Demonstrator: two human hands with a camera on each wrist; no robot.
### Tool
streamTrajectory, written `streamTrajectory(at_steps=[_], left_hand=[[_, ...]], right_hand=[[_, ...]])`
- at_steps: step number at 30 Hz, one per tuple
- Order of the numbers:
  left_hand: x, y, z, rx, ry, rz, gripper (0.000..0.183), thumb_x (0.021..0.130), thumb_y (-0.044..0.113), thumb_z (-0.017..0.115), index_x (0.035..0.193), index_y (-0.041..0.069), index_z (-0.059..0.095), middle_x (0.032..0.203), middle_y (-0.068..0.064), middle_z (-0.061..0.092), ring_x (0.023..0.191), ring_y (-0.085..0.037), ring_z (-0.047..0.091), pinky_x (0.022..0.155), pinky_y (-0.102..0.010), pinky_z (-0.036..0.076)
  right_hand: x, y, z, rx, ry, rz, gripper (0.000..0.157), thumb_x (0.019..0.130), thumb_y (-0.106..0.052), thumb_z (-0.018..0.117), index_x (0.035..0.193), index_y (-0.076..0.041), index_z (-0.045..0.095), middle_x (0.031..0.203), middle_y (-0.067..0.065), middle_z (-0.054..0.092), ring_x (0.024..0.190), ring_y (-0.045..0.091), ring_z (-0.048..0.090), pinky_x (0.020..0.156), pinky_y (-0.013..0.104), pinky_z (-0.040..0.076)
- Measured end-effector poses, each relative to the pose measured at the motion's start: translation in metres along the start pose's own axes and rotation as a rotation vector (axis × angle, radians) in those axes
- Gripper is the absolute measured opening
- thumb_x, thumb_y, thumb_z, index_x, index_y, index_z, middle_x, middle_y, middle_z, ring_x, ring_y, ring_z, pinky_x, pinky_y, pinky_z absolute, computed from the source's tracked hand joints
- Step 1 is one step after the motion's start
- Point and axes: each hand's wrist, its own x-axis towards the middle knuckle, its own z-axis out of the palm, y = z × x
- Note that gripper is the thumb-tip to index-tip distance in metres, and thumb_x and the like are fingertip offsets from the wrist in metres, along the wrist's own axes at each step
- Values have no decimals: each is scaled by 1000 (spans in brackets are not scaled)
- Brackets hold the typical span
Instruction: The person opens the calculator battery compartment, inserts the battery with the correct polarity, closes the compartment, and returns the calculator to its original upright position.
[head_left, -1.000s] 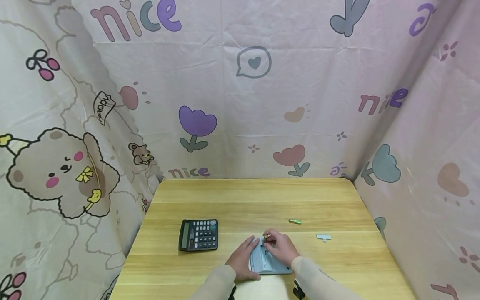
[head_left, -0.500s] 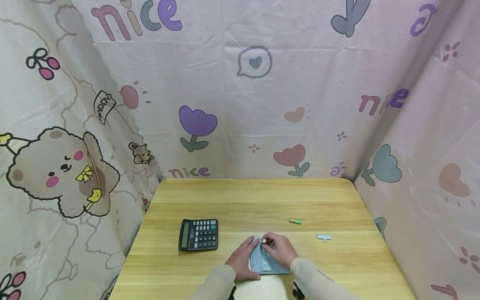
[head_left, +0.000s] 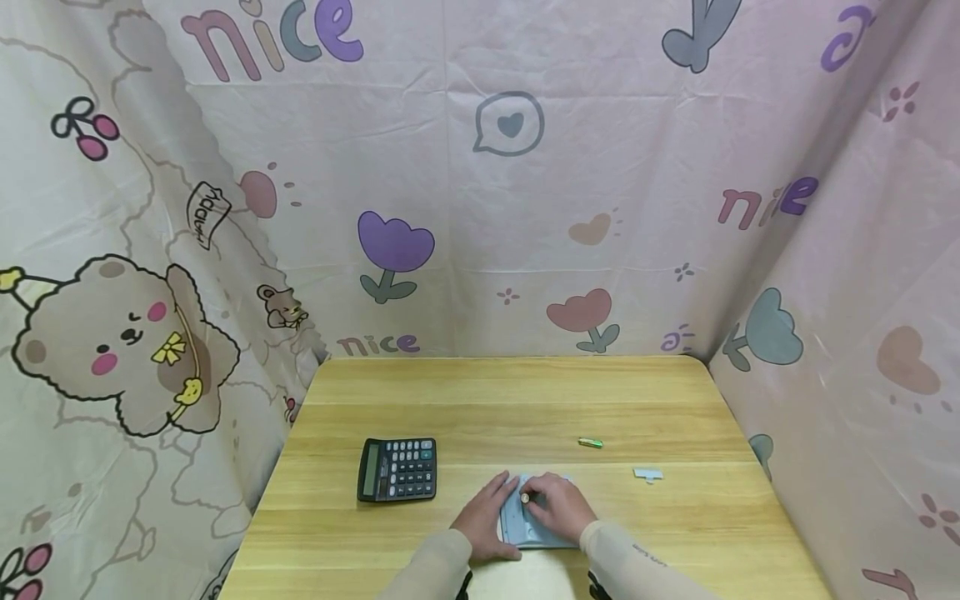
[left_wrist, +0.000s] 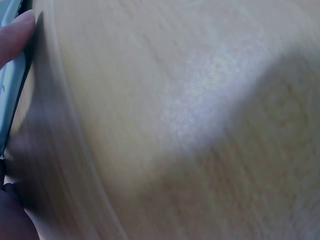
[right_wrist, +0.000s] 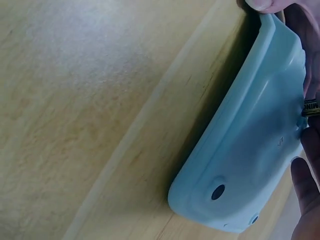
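A light-blue calculator (head_left: 513, 527) lies back side up near the front of the table. My left hand (head_left: 482, 523) grips its left side, fingers along the far edge and thumb at the near edge. A finger (left_wrist: 15, 37) of that hand lies against the calculator's side (left_wrist: 11, 95) in the left wrist view. Over the calculator's back, my right hand (head_left: 561, 505) pinches a small battery (head_left: 526, 498), its round end facing up. The right wrist view shows the battery (right_wrist: 311, 108) close at the calculator's back (right_wrist: 240, 150), partly hidden by fingers.
A black calculator (head_left: 397, 471) lies face up to the left. Farther back on the right is a green battery (head_left: 590, 442). A small light-blue battery cover (head_left: 648, 474) sits to the right on the wooden table (head_left: 480, 408). Patterned curtains (head_left: 480, 233) enclose the table.
My right hand has come nearer to me over the calculator's back, bringing the pinched battery with it and tilting its end upward. The left hand keeps its hold.
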Motion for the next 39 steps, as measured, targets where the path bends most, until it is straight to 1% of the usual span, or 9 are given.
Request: streamTrajectory(at_steps=[3, 8, 12, 20, 22, 27, 29, 33, 39], left_hand=[[0, 0, 0, -7, -6, -6, 118, 48, 72, 70, 145, 35, 15, 150, 2, 17, 133, -22, 25, 103, -40, 32], [1, 1, -1, -15, -18, -21, 117, 48, 71, 70, 145, 36, 14, 150, 3, 16, 133, -21, 25, 104, -40, 31], [0, 1, -1, -16, -10, -9, 117, 50, 70, 72, 145, 34, 15, 150, 2, 17, 133, -22, 25, 104, -40, 31], [-1, 3, -4, 6, -1, 17, 117, 51, 69, 72, 146, 29, 17, 150, -2, 18, 132, -25, 26, 103, -42, 32], [-2, 4, -4, 7, -1, 18, 117, 51, 68, 73, 146, 28, 18, 150, -3, 19, 132, -25, 26, 103, -43, 32], [-1, 4, -4, 2, -18, -8, 117, 50, 70, 71, 146, 33, 15, 150, 1, 17, 132, -23, 25, 103, -42, 32], [-1, 4, -3, 1, -21, -17, 116, 50, 71, 71, 145, 35, 14, 150, 2, 16, 133, -23, 25, 103, -41, 32], [0, 3, -1, 5, -11, -14, 117, 50, 71, 71, 145, 35, 15, 150, 2, 17, 133, -23, 25, 103, -41, 31], [-1, 3, -1, 16, 3, -8, 119, 49, 72, 71, 146, 33, 15, 150, 1, 16, 132, -24, 26, 103, -41, 31]], right_hand=[[0, 0, 0, -9, -19, -2, 18, 75, -20, 73, 91, -25, 67, 88, -18, 61, 81, 2, 56, 71, 27, 51], [-1, 1, -1, -17, -29, -34, 17, 74, -21, 74, 90, -24, 68, 87, -18, 61, 81, 1, 55, 70, 26, 51], [-2, 1, -1, -14, -39, -40, 15, 76, -26, 72, 91, -25, 68, 88, -19, 61, 82, 0, 54, 71, 25, 50], [-5, -1, -3, 12, -50, -25, 20, 81, -35, 68, 98, -24, 68, 92, -18, 61, 81, 2, 54, 67, 24, 49], [-6, -2, -4, 16, -50, -21, 21, 82, -35, 67, 99, -23, 69, 93, -18, 61, 83, 2, 54, 69, 25, 49], [-8, -1, -5, 12, -51, -29, 20, 82, -34, 68, 98, -23, 69, 94, -18, 62, 85, 1, 54, 73, 27, 50], [-9, 0, -4, 12, -48, -46, 20, 81, -34, 68, 97, -23, 69, 94, -18, 62, 86, 1, 54, 73, 27, 50], [-10, 1, -4, 14, -47, -73, 19, 79, -35, 70, 96, -26, 70, 95, -20, 62, 88, 0, 53, 75, 28, 50], [-11, 1, -4, -7, -66, -91, 20, 78, -34, 71, 96, -26, 70, 101, -15, 63, 94, 4, 54, 81, 31, 49]])
